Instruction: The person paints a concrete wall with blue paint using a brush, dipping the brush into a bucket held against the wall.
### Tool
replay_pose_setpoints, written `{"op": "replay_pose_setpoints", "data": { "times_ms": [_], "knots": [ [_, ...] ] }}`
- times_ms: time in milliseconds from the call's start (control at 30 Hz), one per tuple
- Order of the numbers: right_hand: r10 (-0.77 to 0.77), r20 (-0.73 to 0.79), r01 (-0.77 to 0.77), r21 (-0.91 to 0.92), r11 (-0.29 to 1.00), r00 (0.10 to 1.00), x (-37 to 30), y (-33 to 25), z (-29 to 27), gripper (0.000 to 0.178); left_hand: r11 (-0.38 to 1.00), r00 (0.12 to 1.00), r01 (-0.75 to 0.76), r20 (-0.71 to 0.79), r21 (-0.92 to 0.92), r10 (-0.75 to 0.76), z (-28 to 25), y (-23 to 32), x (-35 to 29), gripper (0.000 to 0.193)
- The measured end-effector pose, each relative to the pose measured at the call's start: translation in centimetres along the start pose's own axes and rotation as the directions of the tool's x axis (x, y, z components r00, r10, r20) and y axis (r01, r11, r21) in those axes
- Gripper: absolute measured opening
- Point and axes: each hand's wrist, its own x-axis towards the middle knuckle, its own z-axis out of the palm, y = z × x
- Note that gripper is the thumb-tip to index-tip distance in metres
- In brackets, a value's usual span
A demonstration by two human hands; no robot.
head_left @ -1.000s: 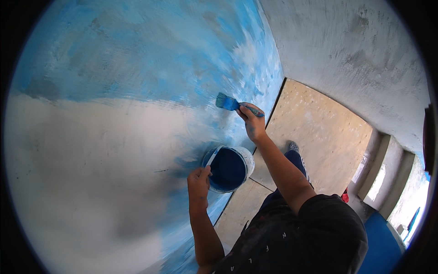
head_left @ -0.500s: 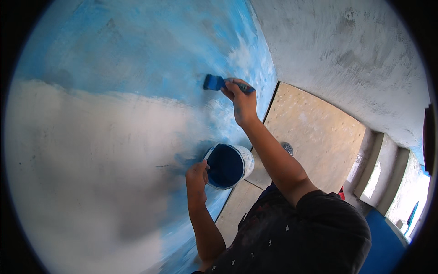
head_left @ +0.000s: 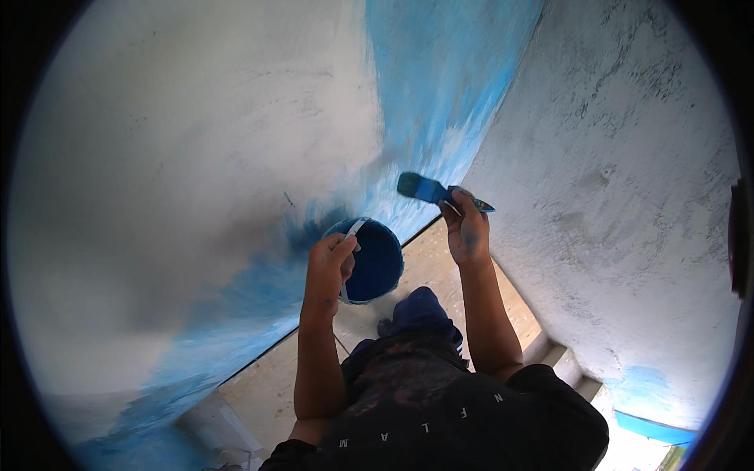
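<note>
My left hand point(head_left: 330, 265) is closed round the pale strap handle of a paint bucket point(head_left: 377, 265). The bucket hangs in front of me beside the wall, and dark blue paint shows inside it. In my right hand point(head_left: 469, 228) is a paintbrush point(head_left: 430, 189), gripped by its handle. Its broad bristles are dark with paint and point left, above and to the right of the bucket, apart from it. Whether the bristles touch the wall behind I cannot tell. Blue smudges mark my right wrist.
The wall point(head_left: 236, 133) on the left is whitish, with streaky blue paint along its corner and lower part. A rough grey wall point(head_left: 605, 173) rises on the right. Beneath me lies a beige tiled floor point(head_left: 428, 259), with steps point(head_left: 567, 365) at the lower right.
My view has turned, so the walls and floor appear rotated. The brush has moved away from the blue-painted area, nearer the corner and the bucket. Both hands keep their holds.
</note>
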Motion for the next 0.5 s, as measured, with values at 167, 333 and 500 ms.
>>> {"op": "replay_pose_setpoints", "data": {
  "times_ms": [167,333,500],
  "knots": [
    [-0.271,0.155,0.198,0.371,0.907,0.95,6.4,-2.4,5.0,0.015,0.997,0.998,-0.064,0.002,-0.034,0.064,-0.2,0.4,-0.4,0.036],
    [-0.204,-0.036,0.206,0.254,0.945,0.978,10.5,6.0,2.2,0.021,0.995,0.996,-0.084,-0.013,-0.05,0.083,-0.5,0.7,-0.9,0.036],
    [0.16,-0.214,-0.164,-0.002,0.986,0.964,6.6,11.7,-5.2,0.019,0.997,0.995,-0.07,-0.079,-0.03,0.067,-1.3,0.8,-2.1,0.038]
  ]
}}
